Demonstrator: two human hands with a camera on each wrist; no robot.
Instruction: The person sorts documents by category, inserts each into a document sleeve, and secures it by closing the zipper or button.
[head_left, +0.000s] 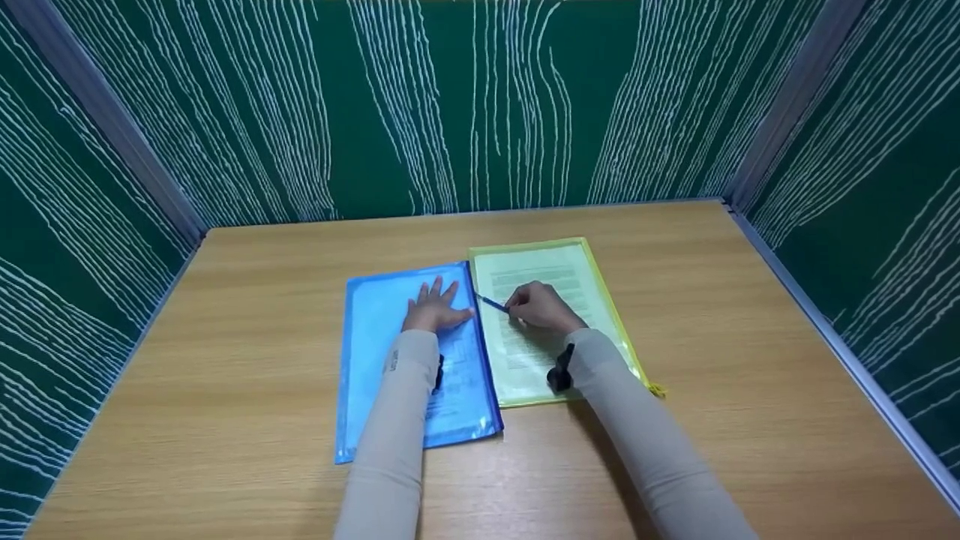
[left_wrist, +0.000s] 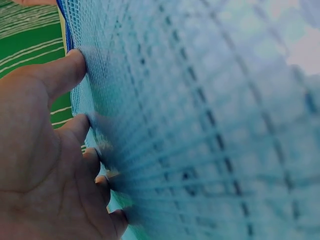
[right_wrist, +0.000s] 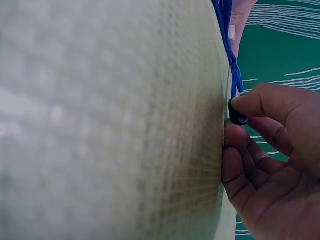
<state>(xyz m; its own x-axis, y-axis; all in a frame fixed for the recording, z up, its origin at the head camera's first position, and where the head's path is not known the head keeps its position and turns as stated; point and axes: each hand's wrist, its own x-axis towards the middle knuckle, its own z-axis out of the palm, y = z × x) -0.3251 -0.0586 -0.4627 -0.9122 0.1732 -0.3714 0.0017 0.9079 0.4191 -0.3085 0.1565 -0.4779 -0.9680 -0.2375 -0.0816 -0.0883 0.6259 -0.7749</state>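
A blue mesh zip pouch (head_left: 375, 352) lies on the table, its dark blue zipper edge (head_left: 486, 367) on the right side. My left hand (head_left: 435, 309) rests on its upper part with fingers spread; in the left wrist view the fingertips (left_wrist: 80, 62) touch the mesh. My right hand (head_left: 544, 306) pinches the blue zipper pull cord (head_left: 493, 303) between thumb and finger, over a yellow-edged zip pouch (head_left: 525, 382) holding printed paper. In the right wrist view, the black end (right_wrist: 237, 116) of the cord sits in that pinch. The blue pouch slightly overlaps the yellow one's left edge.
Wooden table top (head_left: 247, 360) surrounds both pouches. A yellow tassel or pull (head_left: 657, 390) sticks out at the yellow pouch's lower right corner. Green panels (head_left: 525, 112) with white wavy lines stand at the back and both sides, joined by grey posts (head_left: 795, 105).
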